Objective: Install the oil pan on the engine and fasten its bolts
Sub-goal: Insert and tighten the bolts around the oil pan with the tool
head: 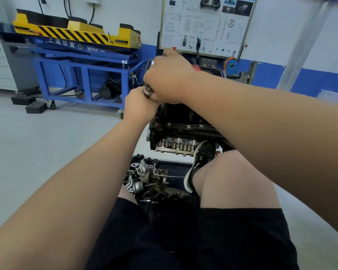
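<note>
Well, far back on your left stands a big blue steel cart (pixel 80 75) with a yellow and black striped lift table (pixel 70 30) on top. Beside it, a white board with wiring drawings (pixel 203 26) leans by the wall.

Right before you sits the dark metal engine (pixel 176 145). The black oil pan (pixel 174 114) lies on top of it, partly hidden by your hands and right arm. Low by the engine's near side, a pile of loose grey engine parts (pixel 146 178) lies on a dark mat. Your black shoe with a white sole (pixel 199 162) rests against the engine.

Both hands meet just above the pan's far left corner. Your right hand (pixel 170 80) curls tight around a silver metal ratchet wrench (pixel 149 90). Your left hand (pixel 140 106) is balled up just under the wrench's round head, touching it and gripping there; its fingers are hidden from you.

Along the pan's near edge sits a row of small round silver bolts (pixel 188 126), close side by side.
</note>
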The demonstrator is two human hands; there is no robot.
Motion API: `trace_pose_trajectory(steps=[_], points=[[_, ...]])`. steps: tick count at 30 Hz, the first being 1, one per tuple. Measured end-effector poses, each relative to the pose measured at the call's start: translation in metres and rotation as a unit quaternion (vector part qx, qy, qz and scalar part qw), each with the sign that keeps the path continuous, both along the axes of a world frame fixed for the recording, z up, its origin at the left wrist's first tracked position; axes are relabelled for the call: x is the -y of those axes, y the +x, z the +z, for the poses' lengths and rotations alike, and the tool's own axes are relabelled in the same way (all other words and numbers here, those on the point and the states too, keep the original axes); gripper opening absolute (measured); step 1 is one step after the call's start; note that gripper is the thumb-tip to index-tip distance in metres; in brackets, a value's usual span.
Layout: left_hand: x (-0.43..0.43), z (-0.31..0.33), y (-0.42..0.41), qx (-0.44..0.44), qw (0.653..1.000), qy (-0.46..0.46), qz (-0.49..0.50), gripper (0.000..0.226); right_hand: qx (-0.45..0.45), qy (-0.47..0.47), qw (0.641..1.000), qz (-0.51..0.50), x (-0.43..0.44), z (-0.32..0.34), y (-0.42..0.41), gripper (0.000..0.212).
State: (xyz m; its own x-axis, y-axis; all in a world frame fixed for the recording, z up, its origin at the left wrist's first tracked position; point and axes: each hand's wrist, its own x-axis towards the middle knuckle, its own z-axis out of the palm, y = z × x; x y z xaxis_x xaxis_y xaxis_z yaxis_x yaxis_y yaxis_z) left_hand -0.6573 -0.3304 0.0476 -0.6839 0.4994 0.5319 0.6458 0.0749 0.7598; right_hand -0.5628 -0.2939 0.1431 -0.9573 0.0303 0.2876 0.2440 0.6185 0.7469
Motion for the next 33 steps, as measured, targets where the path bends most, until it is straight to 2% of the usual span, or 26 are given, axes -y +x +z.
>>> trace_pose_trajectory(steps=[2, 5, 6, 9, 11, 14, 16, 18, 21, 24, 25, 27, 29, 31, 33], points=[[-0.001, -0.001, 0.003, -0.019, 1.000, 0.003, -0.003, 0.036, -0.025, -0.041, 0.998, -0.043, 0.005, -0.004, 0.002, 0.033], [0.001, -0.005, 0.000, 0.017, 0.999, 0.012, -0.035, 0.026, -0.040, -0.086, 0.994, -0.059, 0.004, -0.006, 0.003, 0.039], [0.001, -0.006, -0.002, 0.049, 0.997, 0.024, -0.049, 0.025, -0.031, -0.069, 0.996, -0.039, 0.004, -0.004, 0.002, 0.037], [0.003, -0.007, -0.007, 0.130, 0.985, 0.061, -0.099, 0.020, 0.008, -0.005, 1.000, 0.028, 0.002, 0.000, -0.003, 0.012], [0.003, -0.006, -0.008, 0.118, 0.987, 0.053, -0.101, 0.018, 0.015, 0.008, 0.999, 0.032, 0.001, 0.001, -0.006, 0.010], [0.001, -0.007, -0.006, 0.072, 0.995, 0.046, -0.041, 0.008, -0.030, -0.060, 0.998, -0.019, 0.001, -0.002, -0.007, 0.038], [0.000, -0.011, -0.004, 0.034, 0.999, 0.036, -0.011, 0.005, -0.076, -0.116, 0.989, -0.056, 0.001, -0.004, -0.005, 0.046], [0.000, -0.017, -0.003, 0.034, 0.998, 0.050, -0.017, 0.010, -0.087, -0.120, 0.988, -0.043, 0.000, -0.006, -0.003, 0.046], [0.002, -0.022, -0.005, 0.010, 0.998, 0.055, 0.007, 0.025, -0.037, -0.090, 0.995, 0.004, -0.002, -0.004, -0.002, 0.039], [0.003, -0.023, -0.005, -0.032, 0.999, 0.036, 0.024, 0.016, 0.006, -0.030, 0.998, 0.055, -0.007, 0.000, -0.006, 0.013], [0.002, -0.023, -0.005, -0.036, 0.998, 0.035, 0.026, 0.015, -0.002, -0.026, 0.998, 0.055, -0.007, 0.001, -0.006, 0.014], [0.002, -0.023, -0.002, -0.023, 0.998, 0.044, 0.026, 0.013, -0.031, -0.037, 0.999, 0.025, -0.007, -0.001, -0.004, 0.031], [0.002, -0.020, 0.001, -0.014, 0.998, 0.056, 0.019, 0.017, -0.083, -0.083, 0.993, -0.008, -0.008, -0.008, -0.002, 0.044], [0.003, -0.017, 0.004, -0.024, 0.998, 0.055, 0.018, 0.034, -0.112, -0.115, 0.986, -0.041, -0.008, -0.015, -0.001, 0.047], [0.004, -0.016, 0.006, -0.043, 0.998, 0.035, 0.019, 0.034, -0.103, -0.125, 0.986, -0.032, -0.010, -0.016, 0.000, 0.044]])
